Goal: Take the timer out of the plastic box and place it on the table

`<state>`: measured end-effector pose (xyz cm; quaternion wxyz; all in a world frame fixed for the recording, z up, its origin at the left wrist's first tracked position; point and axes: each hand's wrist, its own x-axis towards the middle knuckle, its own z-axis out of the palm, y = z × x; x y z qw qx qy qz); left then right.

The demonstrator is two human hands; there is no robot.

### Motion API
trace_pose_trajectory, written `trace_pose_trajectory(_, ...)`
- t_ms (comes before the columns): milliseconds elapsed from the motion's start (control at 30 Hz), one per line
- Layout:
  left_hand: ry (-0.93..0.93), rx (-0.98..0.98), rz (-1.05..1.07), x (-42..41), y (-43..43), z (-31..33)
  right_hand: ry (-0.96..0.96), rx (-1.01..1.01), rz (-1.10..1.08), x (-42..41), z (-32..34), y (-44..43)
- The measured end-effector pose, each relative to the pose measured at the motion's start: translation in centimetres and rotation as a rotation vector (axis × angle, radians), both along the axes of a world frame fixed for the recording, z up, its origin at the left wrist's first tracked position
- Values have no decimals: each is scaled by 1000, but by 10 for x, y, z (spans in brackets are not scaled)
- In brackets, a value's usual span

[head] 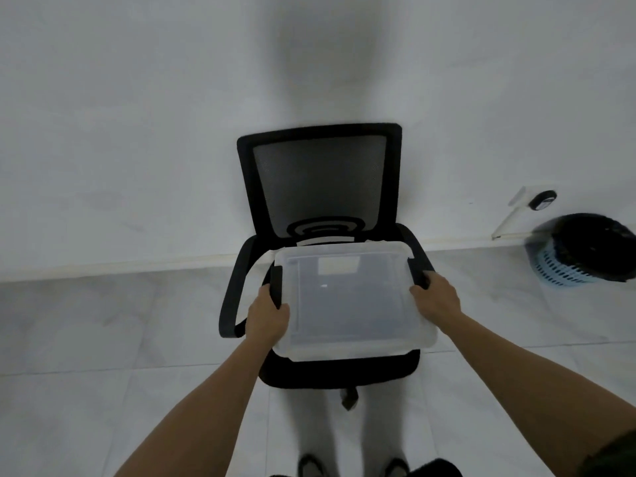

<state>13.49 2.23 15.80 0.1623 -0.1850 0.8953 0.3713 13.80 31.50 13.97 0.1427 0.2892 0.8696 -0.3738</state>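
i see my left hand (pixel 266 318) wrapped round the left edge of the plastic box (pixel 354 301), fingers curled on the black latch (pixel 276 285) there, thumb on top of the lid. my right hand (pixel 435 297) grips the right edge the same way, fingers closed over the black latch (pixel 418 273) on that side. so both hands are shut tight on the box, one per side, w/ bare arms reaching out from the bottom of the view.

the box is see-through w/ a cloudy white lid (pixel 344 249), and the lid is on. it sits on the seat of a black office chair (pixel 320 173), between the 2 armrests. the chair has a mesh back and stands right by the white wall (pixel 137 132).

the timer: i can't tell where it is. the lid is foggy and i only see a pale square patch and a dark blur thru it, so i can't pick it out.

the floor (pixel 103 339) is pale tile. far right by the wall there is a blue basket (pixel 557 270) w/ a black bag in it, well apart from the chair. my feet show at the bottom edge.
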Motion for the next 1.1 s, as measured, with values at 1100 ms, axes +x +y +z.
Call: trace_pose_trajectory(1100,536,-553,-236,-111,4,-292,441,189,152,-118,-254,-14)
